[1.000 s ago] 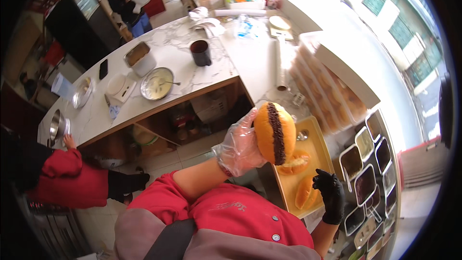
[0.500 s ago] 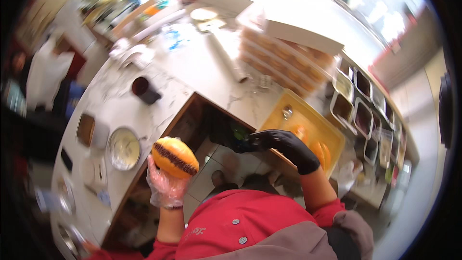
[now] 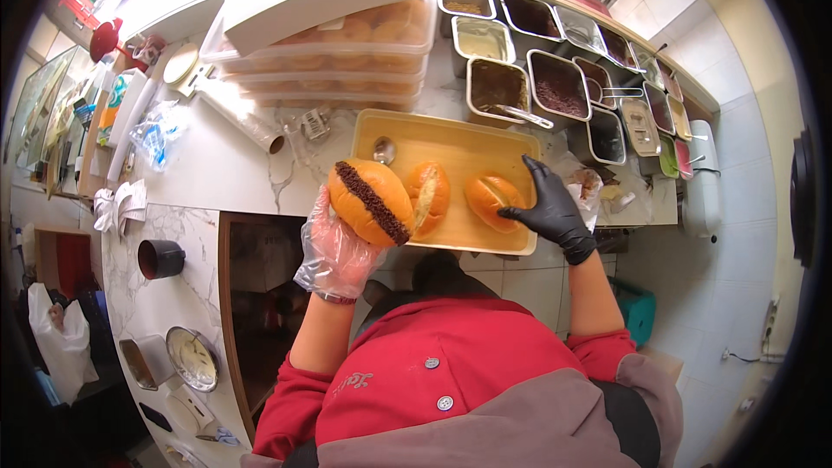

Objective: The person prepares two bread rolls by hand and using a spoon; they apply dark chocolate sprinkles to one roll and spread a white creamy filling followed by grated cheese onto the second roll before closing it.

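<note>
My left hand (image 3: 336, 253), in a clear plastic glove, holds a round bun (image 3: 387, 193) with a dark band of chocolate sprinkles along its split. That bun is over the left end of a yellow tray (image 3: 451, 128) and partly covers a second bun (image 3: 438, 178) with a pale filling. Farther right on the tray rests another split, filled bun (image 3: 485, 195). Beside it is my right hand (image 3: 559, 212), in a black glove, its fingers and thumb spread. The thumb tip is at this bun's right edge; I cannot tell whether it presses on it.
A metal spoon (image 3: 384, 151) lies in the tray's far left corner. Several metal topping containers (image 3: 559, 87) stand at the back right. Stacked plastic boxes of buns (image 3: 334, 52) are behind the tray. Left are a dark cup (image 3: 161, 258) and a bowl of cream (image 3: 192, 359).
My view and body have turned right toward the tray. The sprinkled bun in my left hand is now over the tray. My right hand has come to the right-hand bun, fingers spread.
</note>
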`<action>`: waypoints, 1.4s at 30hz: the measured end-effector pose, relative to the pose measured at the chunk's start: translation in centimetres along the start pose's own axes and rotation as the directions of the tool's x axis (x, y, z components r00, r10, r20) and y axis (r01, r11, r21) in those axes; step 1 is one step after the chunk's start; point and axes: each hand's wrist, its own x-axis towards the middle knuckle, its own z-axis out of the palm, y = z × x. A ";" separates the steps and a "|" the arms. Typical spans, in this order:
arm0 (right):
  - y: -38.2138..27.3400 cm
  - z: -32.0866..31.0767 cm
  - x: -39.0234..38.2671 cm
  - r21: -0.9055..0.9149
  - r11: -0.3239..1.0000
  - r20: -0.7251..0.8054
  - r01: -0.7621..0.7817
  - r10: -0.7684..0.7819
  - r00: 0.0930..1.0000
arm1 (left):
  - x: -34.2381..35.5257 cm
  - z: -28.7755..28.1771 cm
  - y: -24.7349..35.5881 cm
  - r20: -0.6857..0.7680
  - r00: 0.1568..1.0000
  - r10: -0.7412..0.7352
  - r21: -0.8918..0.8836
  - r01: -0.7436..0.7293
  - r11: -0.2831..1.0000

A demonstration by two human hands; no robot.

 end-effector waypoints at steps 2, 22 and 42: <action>0.9 2.2 0.0 0.198 0.979 0.130 -0.051 0.025 0.991 | 2.4 1.2 -1.8 -0.017 0.998 -0.052 0.021 0.053 0.998; 7.2 0.4 -4.9 0.848 0.520 -0.112 -0.102 0.363 0.925 | 10.7 1.6 -13.0 -0.112 0.942 -0.316 0.127 0.329 0.936; 8.8 -2.8 -0.6 0.955 0.200 0.230 -0.219 -0.034 0.973 | 10.7 1.8 -10.0 -0.075 0.991 0.108 0.413 -0.067 0.908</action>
